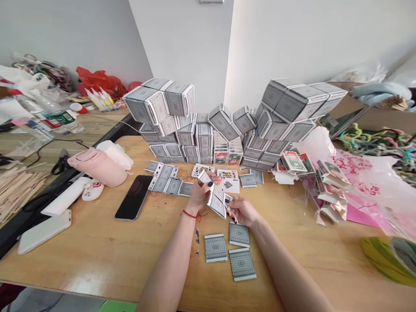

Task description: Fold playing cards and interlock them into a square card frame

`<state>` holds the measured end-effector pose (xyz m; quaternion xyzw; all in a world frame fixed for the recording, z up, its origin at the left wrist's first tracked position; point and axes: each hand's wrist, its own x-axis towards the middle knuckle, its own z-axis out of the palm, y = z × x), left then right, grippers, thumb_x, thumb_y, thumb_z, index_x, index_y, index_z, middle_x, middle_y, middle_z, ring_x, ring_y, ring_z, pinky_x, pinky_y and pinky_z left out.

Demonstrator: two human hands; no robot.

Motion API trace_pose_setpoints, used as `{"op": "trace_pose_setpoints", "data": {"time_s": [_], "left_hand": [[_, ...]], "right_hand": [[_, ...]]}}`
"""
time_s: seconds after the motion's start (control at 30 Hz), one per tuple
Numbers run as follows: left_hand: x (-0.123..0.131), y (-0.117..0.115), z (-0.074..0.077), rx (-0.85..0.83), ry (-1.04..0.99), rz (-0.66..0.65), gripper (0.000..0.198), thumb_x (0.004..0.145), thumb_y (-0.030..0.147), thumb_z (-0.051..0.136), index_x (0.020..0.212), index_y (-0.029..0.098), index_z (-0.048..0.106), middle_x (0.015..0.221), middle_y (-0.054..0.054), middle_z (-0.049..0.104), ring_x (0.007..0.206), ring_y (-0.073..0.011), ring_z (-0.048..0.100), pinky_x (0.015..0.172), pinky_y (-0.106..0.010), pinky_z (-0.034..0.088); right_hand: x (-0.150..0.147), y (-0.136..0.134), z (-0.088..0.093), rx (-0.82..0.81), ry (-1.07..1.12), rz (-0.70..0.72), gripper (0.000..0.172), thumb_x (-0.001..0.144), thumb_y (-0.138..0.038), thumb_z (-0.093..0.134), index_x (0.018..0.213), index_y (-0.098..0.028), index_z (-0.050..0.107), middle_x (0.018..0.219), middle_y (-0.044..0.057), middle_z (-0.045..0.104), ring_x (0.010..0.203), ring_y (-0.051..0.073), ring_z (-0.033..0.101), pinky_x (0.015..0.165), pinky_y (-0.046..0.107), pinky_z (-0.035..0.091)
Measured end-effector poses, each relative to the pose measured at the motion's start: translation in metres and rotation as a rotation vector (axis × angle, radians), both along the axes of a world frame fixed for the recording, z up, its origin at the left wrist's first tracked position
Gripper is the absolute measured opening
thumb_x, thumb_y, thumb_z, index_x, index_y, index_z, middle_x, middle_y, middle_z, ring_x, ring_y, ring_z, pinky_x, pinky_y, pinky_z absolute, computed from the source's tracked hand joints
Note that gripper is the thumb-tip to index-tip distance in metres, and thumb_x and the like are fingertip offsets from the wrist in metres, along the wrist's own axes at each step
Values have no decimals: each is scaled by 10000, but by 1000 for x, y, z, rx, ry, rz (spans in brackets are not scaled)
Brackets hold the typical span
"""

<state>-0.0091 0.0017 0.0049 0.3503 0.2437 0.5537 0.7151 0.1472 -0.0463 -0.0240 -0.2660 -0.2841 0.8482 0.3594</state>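
Over the middle of the table, my left hand [202,195] grips folded grey-backed playing cards [217,203] that lie partly across each other. My right hand [242,211] pinches the lower right end of the same cards. Nearer to me, several folded cards [216,248] lie flat, grey backs up. Just beyond my hands are face-up cards, among them an ace of spades [229,185]. A row of grey-backed cards [167,180] lies left of my left hand. Behind stands a structure of card-covered blocks [204,136], stacked higher at both ends.
On the left are a black phone [134,197], a pink bottle [100,167], a white phone [45,232] and wooden sticks [19,190]. Opened card boxes [331,190], pink-marked plastic [367,173] and a roll of yellow-green tape [390,258] lie on the right.
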Motion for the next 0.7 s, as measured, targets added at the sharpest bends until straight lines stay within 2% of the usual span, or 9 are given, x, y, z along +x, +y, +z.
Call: {"op": "trace_pose_setpoints", "data": {"time_s": [0.23,0.53,0.7], "left_hand": [[2,-5,11,-4,6,-4,361,548,285,723,850,168,566,789,-48,655,883,-216,606,832,-354,441],[3,-3,-1,7,0,-9,282,600,202,673,862,168,575,836,-43,653,914,-204,595,911,-388,395],[5,-3,1,-24,31,2,312,573,235,691,853,170,571,817,-49,657,916,-236,597,915,-423,389]], "right_hand": [[-2,1,1,-17,-23,-14,92,744,-185,568,722,-112,517,498,0,612,299,86,528,234,116,354],[-1,3,-1,-17,-43,-7,93,726,-188,574,702,-109,531,474,4,608,287,73,502,229,109,322],[0,5,-3,-10,-50,2,90,711,-184,587,713,-103,546,465,7,601,267,73,486,218,110,314]]}}
